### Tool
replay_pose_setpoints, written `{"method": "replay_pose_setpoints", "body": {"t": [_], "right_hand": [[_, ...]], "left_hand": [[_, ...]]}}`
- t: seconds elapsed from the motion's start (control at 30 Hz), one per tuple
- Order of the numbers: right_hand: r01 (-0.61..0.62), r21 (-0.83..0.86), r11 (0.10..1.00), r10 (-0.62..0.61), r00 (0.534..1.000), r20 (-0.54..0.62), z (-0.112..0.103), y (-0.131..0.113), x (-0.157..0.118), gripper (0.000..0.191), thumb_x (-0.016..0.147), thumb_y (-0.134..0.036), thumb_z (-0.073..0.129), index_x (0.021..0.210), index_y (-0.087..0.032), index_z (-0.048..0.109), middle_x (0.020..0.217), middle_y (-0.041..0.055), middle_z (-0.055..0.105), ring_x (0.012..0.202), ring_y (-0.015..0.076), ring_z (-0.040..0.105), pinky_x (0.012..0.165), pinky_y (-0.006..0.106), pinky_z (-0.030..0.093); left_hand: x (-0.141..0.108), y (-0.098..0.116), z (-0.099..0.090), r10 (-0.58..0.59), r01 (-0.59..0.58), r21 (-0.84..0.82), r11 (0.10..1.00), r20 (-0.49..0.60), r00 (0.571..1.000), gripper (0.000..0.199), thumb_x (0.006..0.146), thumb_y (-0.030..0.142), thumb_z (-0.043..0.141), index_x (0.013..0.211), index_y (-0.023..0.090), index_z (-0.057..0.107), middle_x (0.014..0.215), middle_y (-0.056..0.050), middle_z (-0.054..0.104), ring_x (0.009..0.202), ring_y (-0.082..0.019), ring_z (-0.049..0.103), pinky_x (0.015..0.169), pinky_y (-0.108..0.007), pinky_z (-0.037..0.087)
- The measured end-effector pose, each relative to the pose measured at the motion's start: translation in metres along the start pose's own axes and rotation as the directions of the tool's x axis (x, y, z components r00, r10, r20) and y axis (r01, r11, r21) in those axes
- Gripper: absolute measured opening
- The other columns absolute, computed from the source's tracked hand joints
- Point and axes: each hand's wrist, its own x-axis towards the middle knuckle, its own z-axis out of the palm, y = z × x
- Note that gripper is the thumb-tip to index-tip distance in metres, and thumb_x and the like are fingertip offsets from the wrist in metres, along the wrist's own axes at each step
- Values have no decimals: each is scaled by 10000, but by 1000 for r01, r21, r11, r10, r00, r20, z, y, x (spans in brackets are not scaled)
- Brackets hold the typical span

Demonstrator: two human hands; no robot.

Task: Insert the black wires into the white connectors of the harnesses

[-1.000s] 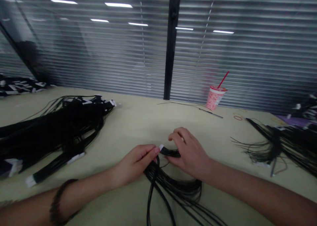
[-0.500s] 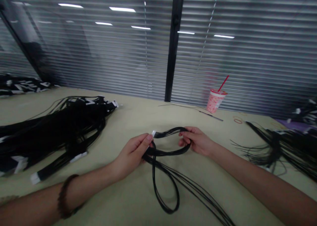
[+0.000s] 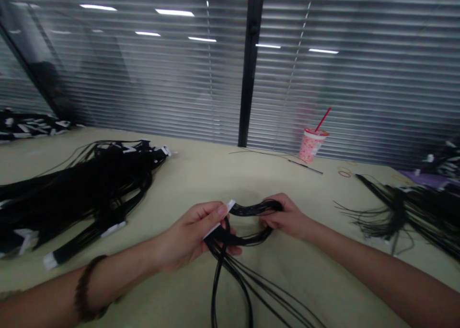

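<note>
A black cable bundle with a white connector end stretches in a loop between both hands above the table. My left hand pinches its white-ended part, thumb on top, fingers underneath. Around the far right bend of the loop, my right hand is closed, its fingertips partly hidden behind the cables. Loose black strands hang below my left hand, one forming a long loop that runs out of the bottom of the view.
On the left lies a big pile of black cables with white ends. Another heap of cables lies right. A pink cup with a red straw, a thin pen-like tool and rubber bands are near the blinds.
Both hands have come a little lower with the cables. My right hand's grip has closed further around the bend, and the hanging loop has dropped and widened downward.
</note>
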Motion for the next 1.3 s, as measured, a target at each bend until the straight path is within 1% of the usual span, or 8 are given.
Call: {"method": "replay_pose_setpoints", "body": {"t": [0.13,0.47,0.8,0.9,1.1,1.17,1.23,1.3], "right_hand": [[75,-270,960,-94,994,-56,1,-3,-2,211,612,-144,562,480,-144,397,473,-62,293,478,51,259,442,196,181],[124,-592,796,-131,991,30,8,-12,-3,291,722,-237,512,506,-163,332,461,-62,282,438,50,247,425,189,198],[153,-698,700,-147,987,69,9,-12,-2,261,769,-279,473,560,-167,364,465,-63,307,429,50,277,418,182,217],[157,-698,699,-145,987,76,9,-11,-2,251,769,-264,471,559,-165,374,464,-63,305,431,51,282,419,185,216],[175,-638,750,-183,982,54,8,-11,-5,132,753,-251,488,674,-168,424,557,-41,389,504,75,365,460,187,308],[258,-615,745,-326,945,1,9,-15,-6,171,703,-210,518,851,-154,454,732,11,475,660,115,454,589,228,394],[344,-647,680,-507,859,-77,12,-21,-9,350,656,-170,539,988,-143,432,915,71,476,848,165,464,745,299,400],[393,-699,597,-621,778,-94,19,-29,-13,323,654,-132,537,965,-154,453,942,77,472,895,175,455,786,315,382]], "left_hand": [[-1,-2,2,-25,23,-91,996,-25,999,190,825,314,505,750,146,551,703,-10,584,604,-127,582,674,-385,512],[2,-1,1,47,-70,-229,971,-101,994,187,854,243,470,761,110,562,683,-31,585,647,-120,569,789,-460,484],[2,-1,4,121,-157,-171,973,-200,972,131,836,227,493,807,116,556,826,-78,592,932,-274,575,707,-360,525],[2,0,5,86,-115,-181,977,-159,983,168,846,254,474,850,104,550,888,-120,613,867,-242,604,684,-304,515],[2,2,7,80,-95,-143,985,-105,991,268,856,315,432,725,108,539,658,-66,605,686,-192,611,631,-274,482],[2,1,6,108,-119,-105,987,-101,989,292,867,323,403,707,116,533,639,-51,592,657,-179,600,626,-276,469],[3,0,5,157,-160,-37,986,-83,984,308,879,325,372,703,124,527,641,-44,585,660,-178,593,625,-281,458],[3,-2,4,208,-205,48,978,-68,976,314,886,324,353,705,132,524,655,-42,588,675,-181,591,631,-288,451]]}}
